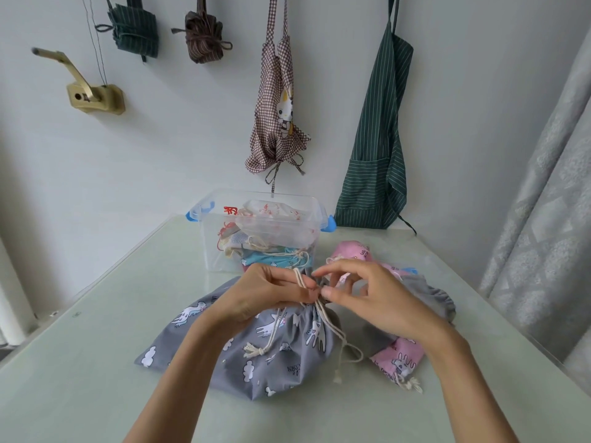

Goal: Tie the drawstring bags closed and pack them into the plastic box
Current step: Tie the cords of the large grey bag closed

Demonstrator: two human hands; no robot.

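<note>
A large grey drawstring bag (256, 356) with white cartoon prints lies on the table in front of me, its neck gathered upward. My left hand (271, 295) grips the gathered neck and the cream drawstring (323, 318) looped over its fingers. My right hand (374, 295) pinches the cord at the neck with thumb and forefinger. Loose cord ends hang down the bag's front. A clear plastic box (259, 231) with blue latches stands behind, holding several tied bags. A pink printed bag (399, 359) and a grey one (428, 298) lie to the right.
The pale green glass table (80, 362) runs to the wall. Aprons hang on the wall behind: a checked one (276, 123) and a green striped one (380, 148) reaching the tabletop. A grey curtain (543, 219) hangs on the right.
</note>
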